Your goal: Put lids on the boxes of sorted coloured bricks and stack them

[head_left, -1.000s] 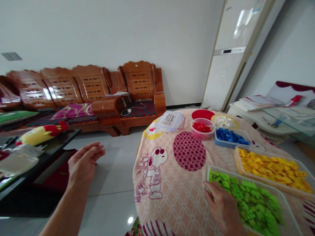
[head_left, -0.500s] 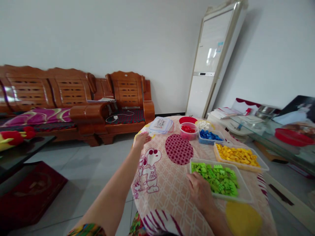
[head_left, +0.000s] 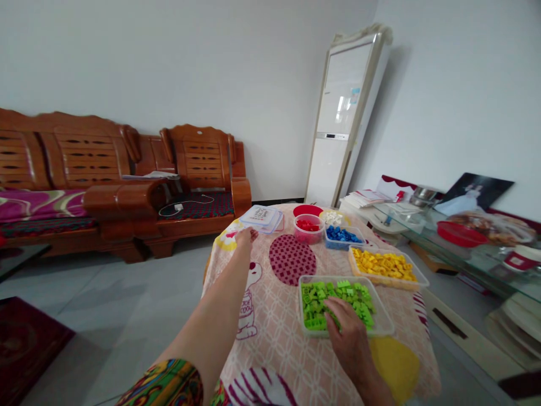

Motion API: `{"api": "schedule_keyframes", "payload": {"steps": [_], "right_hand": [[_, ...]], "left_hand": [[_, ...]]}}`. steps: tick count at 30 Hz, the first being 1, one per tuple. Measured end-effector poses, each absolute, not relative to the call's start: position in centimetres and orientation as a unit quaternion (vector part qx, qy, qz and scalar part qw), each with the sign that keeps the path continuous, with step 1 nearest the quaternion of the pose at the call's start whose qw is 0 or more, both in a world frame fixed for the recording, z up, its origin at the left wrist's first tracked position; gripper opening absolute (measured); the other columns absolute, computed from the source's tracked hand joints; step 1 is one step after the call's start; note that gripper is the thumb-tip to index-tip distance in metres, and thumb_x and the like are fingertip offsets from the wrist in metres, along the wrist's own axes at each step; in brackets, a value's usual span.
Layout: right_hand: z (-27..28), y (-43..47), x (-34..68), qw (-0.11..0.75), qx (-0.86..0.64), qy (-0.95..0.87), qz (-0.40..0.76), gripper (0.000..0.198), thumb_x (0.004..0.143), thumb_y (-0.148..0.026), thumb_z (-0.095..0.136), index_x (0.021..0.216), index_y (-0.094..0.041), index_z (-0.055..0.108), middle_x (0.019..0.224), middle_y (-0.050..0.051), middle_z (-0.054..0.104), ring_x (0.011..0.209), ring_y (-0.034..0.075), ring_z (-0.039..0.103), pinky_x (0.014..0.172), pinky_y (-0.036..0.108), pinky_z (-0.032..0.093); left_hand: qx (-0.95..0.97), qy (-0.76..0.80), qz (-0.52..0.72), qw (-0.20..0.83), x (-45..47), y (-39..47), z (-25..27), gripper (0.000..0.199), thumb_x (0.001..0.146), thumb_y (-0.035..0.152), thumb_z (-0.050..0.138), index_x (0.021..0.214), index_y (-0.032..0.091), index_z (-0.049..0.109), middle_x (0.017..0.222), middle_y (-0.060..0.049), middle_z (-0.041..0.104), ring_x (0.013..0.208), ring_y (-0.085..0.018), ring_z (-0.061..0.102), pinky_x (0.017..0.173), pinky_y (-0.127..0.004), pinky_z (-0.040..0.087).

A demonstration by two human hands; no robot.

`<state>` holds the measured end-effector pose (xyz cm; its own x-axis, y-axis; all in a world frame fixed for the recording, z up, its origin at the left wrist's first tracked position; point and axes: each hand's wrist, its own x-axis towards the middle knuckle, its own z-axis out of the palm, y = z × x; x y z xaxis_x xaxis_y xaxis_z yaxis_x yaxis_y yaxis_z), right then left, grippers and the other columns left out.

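The worktop (head_left: 270, 316) now sits farther off than a second ago, the view having pulled back. The left hand (head_left: 245, 237), open and empty, has crossed from beside the worktop to rest by the stacked lids (head_left: 262, 217). The right hand (head_left: 349, 327), fingers loosely apart, has slid into the green bricks (head_left: 321, 293) in their tray (head_left: 382, 321). The lid label is too small to read.
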<state>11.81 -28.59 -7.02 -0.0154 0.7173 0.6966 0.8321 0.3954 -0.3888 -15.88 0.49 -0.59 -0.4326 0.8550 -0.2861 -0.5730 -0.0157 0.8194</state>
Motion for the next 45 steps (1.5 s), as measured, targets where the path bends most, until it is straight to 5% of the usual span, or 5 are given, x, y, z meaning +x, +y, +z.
{"api": "schedule_keyframes", "payload": {"steps": [10, 16, 22, 32, 45], "right_hand": [[-8.1, -26.8, 19.9, 0.484, -0.651, -0.57, -0.132, 0.048, 0.098, -0.042, 0.045, 0.126, -0.01, 0.067, 0.127, 0.023, 0.068, 0.123, 0.034, 0.06, 0.106, 0.057, 0.047], [-9.3, -27.4, 22.0, 0.499, -0.722, -0.48, -0.009, 0.063, 0.097, -0.053, 0.038, 0.13, -0.008, 0.067, 0.128, 0.024, 0.069, 0.117, 0.034, 0.065, 0.101, 0.048, 0.05], [-8.7, -27.4, 19.3, 0.534, -0.714, -0.446, 0.071, 0.075, 0.089, -0.067, 0.041, 0.123, -0.008, 0.072, 0.128, 0.025, 0.07, 0.12, 0.035, 0.063, 0.105, 0.049, 0.046], [-8.6, -25.8, 18.1, 0.704, -0.524, -0.326, 0.351, 0.069, 0.086, -0.077, 0.042, 0.096, -0.016, 0.073, 0.086, 0.011, 0.077, 0.086, 0.027, 0.073, 0.078, 0.04, 0.057], [-8.5, -27.3, 17.5, 0.755, -0.477, -0.302, 0.333, 0.026, 0.073, -0.044, 0.075, 0.075, -0.021, 0.064, 0.073, -0.002, 0.069, 0.068, 0.016, 0.061, 0.068, 0.03, 0.051]], "left_hand": [[0.358, 0.384, 0.759, 0.385, -16.9, -0.9, 4.8, 0.044, 0.094, 0.044, 0.05, 0.061, 0.02, 0.032, 0.051, 0.004, 0.049, 0.082, -0.011, 0.068, 0.073, -0.028, 0.047], [0.297, 0.296, 0.806, 0.417, -18.5, -3.8, 5.3, 0.027, 0.068, 0.018, 0.075, 0.07, 0.021, 0.048, 0.073, -0.004, 0.068, 0.087, -0.021, 0.07, 0.084, -0.04, 0.057], [0.315, 0.225, 0.746, 0.541, -15.8, -9.4, 5.7, 0.016, 0.081, 0.009, 0.068, 0.079, 0.02, 0.055, 0.077, 0.001, 0.067, 0.075, -0.01, 0.064, 0.081, -0.026, 0.057], [0.343, 0.254, 0.48, 0.766, -9.1, -17.1, -1.0, 0.016, 0.078, 0.013, 0.073, 0.087, 0.014, 0.06, 0.072, 0.0, 0.064, 0.056, -0.007, 0.061, 0.055, -0.015, 0.056], [0.517, 0.385, 0.392, 0.656, -13.7, -19.5, -3.3, 0.048, 0.071, 0.059, 0.079, 0.075, 0.013, 0.065, 0.062, -0.005, 0.064, 0.05, -0.012, 0.059, 0.047, -0.021, 0.049]]}}
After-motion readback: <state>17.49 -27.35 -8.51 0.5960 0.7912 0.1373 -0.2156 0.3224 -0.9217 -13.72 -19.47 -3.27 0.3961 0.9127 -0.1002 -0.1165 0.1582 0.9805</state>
